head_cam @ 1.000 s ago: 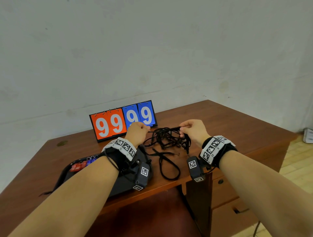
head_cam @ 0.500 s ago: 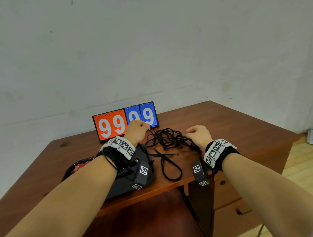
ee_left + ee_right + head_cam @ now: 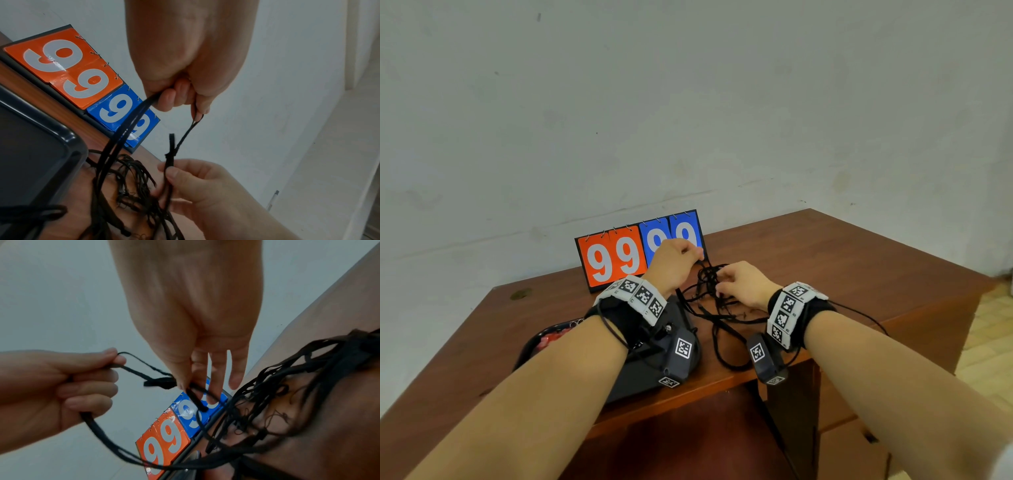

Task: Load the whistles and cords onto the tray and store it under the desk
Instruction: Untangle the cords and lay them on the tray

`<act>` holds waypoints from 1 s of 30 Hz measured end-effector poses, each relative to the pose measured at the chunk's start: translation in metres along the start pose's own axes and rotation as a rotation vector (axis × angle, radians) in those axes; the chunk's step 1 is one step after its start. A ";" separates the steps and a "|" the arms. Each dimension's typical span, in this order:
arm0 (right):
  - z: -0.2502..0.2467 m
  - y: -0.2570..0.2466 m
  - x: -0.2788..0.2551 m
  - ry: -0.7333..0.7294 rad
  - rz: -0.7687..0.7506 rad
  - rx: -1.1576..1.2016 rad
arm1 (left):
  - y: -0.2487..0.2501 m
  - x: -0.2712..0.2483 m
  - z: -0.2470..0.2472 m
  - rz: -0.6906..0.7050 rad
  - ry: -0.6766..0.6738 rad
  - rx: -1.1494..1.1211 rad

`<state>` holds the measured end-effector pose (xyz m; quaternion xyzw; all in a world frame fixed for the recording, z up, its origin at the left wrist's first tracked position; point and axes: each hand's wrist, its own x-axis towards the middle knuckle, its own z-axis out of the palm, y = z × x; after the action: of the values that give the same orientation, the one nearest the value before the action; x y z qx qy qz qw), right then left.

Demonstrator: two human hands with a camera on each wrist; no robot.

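A tangle of black cords (image 3: 717, 303) lies on the desk, right of the black tray (image 3: 643, 373). My left hand (image 3: 688, 254) is raised in front of the scoreboard, and its curled fingers (image 3: 174, 99) grip a loop of one black cord (image 3: 131, 123). Close to its right, my right hand (image 3: 722, 287) pinches the same cord just below its knot (image 3: 169, 156) between thumb and forefinger (image 3: 183, 382). Red whistles (image 3: 553, 339) show at the tray's far left end. My left forearm hides most of the tray.
A flip scoreboard (image 3: 619, 257) reading 99 in orange and 99 in blue stands at the back of the wooden desk (image 3: 859, 274), against the wall. One cord loop (image 3: 729, 353) trails to the desk's front edge. A drawer unit (image 3: 842, 428) sits below right.
My right hand has moved left, close to the left hand, and pinched the cord by its knot. My left hand has risen slightly with its loop, in front of the blue numbers.
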<state>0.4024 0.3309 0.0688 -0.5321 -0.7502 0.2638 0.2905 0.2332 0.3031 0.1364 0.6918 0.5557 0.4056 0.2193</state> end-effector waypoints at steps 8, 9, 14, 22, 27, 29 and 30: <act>-0.022 0.038 -0.008 0.192 0.313 0.062 | -0.026 0.010 -0.015 -0.122 0.144 -0.019; -0.024 0.045 -0.008 0.198 0.353 0.040 | -0.027 0.010 -0.015 -0.125 0.144 -0.018; -0.022 0.046 -0.011 0.158 0.301 -0.088 | -0.024 0.009 -0.011 -0.105 0.108 -0.036; -0.014 -0.026 -0.007 0.062 -0.060 0.312 | 0.001 -0.003 -0.008 -0.004 0.011 -0.028; -0.013 -0.059 -0.012 0.116 -0.189 0.271 | 0.008 -0.013 -0.023 -0.001 -0.009 -0.074; -0.015 -0.072 -0.017 0.154 -0.196 0.263 | 0.010 -0.018 -0.032 -0.007 -0.006 -0.090; -0.015 -0.078 -0.020 0.164 -0.201 0.272 | 0.012 -0.021 -0.037 -0.011 0.002 -0.105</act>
<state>0.3682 0.2901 0.1316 -0.4298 -0.7309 0.2884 0.4448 0.2088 0.2742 0.1599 0.6758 0.5377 0.4337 0.2569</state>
